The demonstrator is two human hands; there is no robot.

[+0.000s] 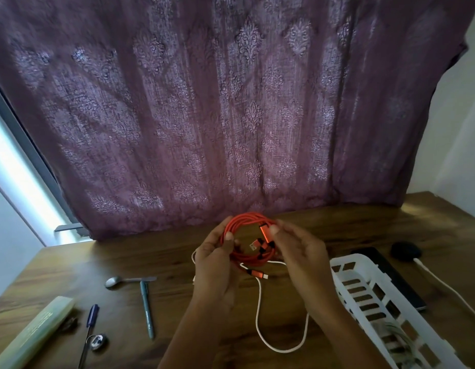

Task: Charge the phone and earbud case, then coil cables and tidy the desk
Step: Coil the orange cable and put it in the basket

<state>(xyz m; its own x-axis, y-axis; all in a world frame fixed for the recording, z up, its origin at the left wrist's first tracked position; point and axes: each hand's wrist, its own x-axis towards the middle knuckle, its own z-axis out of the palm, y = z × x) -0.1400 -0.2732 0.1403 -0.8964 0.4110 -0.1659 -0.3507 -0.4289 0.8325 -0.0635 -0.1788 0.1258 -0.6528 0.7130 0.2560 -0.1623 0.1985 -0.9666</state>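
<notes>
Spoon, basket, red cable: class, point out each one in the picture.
Spoon point(114, 282): head view, on its bowl.
Basket point(349, 261): head view, on its far rim.
Red cable point(241, 218): head view, on the coil's top arc.

We could read no text, brand, number or sign anywhere. The pale green box point(31, 334) lying at the near left of the desk point(337, 230) carried faint lettering along its top face, but it was too blurred and too small for us to make out a single word. The teal pen point(147, 307) bore a short line of tiny print on its barrel, and that too stayed illegible to us.
</notes>
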